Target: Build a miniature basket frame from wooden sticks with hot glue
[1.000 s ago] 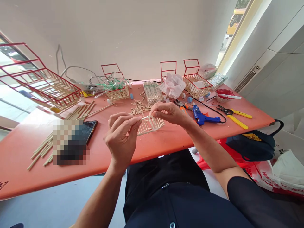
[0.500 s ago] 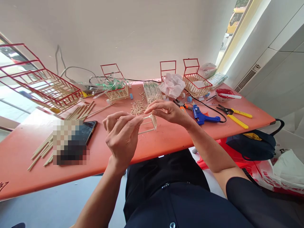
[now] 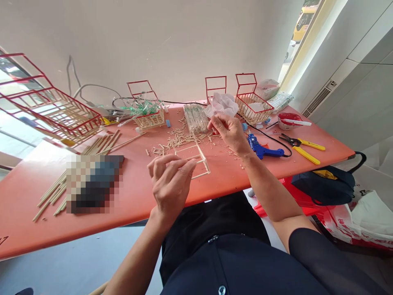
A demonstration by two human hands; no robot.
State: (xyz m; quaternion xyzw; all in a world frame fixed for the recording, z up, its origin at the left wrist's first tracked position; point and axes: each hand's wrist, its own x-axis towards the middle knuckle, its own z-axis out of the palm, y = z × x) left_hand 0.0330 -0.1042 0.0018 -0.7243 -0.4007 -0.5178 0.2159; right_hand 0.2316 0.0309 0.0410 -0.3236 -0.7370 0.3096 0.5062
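A small frame of pale sticks (image 3: 201,152) is held low over the front middle of the table. My left hand (image 3: 172,184) is closed at the frame's near left side, fingertips pinching one of its sticks. Up and to the right, my right hand (image 3: 229,131) is apart from the frame, its fingers pinched together in front of a crumpled white plastic sheet (image 3: 223,105). Whatever lies between those fingertips is too small to make out. Short cut stick pieces (image 3: 181,138) are scattered behind the frame.
Red-rimmed stick baskets (image 3: 253,107) line the back, with a larger one (image 3: 61,116) at the left. A blue glue gun (image 3: 264,150), yellow-handled pliers (image 3: 307,147) and a red paint bowl (image 3: 289,119) sit right. Long sticks (image 3: 49,196) and a blurred dark phone (image 3: 98,184) lie left.
My right hand has left the frame and moved up and right. My left hand and the frame have shifted slightly right, and more of the frame shows.
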